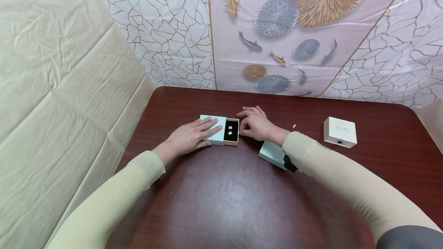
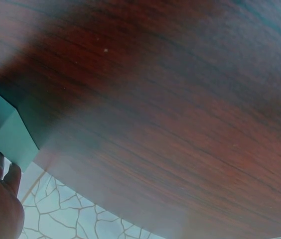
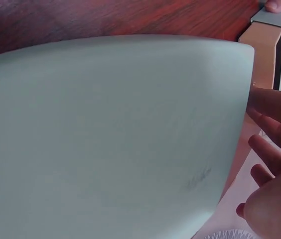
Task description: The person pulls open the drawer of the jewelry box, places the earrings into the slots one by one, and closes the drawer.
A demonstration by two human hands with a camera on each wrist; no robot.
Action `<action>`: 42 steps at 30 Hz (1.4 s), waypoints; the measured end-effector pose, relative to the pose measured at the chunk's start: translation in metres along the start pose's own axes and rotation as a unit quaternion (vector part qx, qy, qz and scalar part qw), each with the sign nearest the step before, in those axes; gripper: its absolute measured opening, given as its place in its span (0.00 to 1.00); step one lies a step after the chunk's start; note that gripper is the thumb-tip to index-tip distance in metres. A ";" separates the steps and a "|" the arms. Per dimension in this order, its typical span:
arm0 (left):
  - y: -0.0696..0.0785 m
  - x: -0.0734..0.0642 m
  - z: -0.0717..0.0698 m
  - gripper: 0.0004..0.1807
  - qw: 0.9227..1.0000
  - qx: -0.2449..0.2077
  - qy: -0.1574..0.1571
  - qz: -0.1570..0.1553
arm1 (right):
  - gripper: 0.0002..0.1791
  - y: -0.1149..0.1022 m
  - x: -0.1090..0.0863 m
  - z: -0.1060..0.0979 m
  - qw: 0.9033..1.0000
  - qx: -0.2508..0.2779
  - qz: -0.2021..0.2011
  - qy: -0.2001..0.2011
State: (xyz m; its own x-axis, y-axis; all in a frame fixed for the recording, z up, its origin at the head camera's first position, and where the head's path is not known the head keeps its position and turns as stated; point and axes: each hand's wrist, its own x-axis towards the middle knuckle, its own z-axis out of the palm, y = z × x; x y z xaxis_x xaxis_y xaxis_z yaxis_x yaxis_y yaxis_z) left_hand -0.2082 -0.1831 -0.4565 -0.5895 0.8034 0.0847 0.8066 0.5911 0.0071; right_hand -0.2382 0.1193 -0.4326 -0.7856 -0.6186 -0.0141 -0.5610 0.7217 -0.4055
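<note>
A pale blue drawer-style jewelry box lies on the table, its drawer partly out to the right. Inside the drawer, a pair of small light earrings sits on a black insert. My left hand rests on the box's sleeve with its fingers extended across the top. At the drawer's outer end, my right hand has its thumb and index finger curled together, pinching the edge. The right wrist view shows the drawer's tan end against these fingers.
Under my right wrist lies a second pale blue box, which fills much of the right wrist view. A white box with small lettering stands farther right. A tiny light-coloured piece lies on the dark red wooden table. Patterned fabric hangs behind.
</note>
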 end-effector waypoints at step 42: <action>0.001 0.001 0.000 0.35 1.000 0.008 -0.015 -0.010 | 0.11 -0.013 0.017 0.014 0.999 0.032 0.020 -0.008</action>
State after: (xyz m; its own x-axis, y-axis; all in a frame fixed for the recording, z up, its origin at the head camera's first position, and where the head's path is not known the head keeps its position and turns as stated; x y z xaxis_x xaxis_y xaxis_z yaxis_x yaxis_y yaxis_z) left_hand -0.2080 -0.1821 -0.4567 -0.6065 0.7932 0.0549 0.7941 0.6077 -0.0071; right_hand -0.2406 0.0955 -0.4401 -0.8022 -0.5953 -0.0456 -0.5114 0.7246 -0.4620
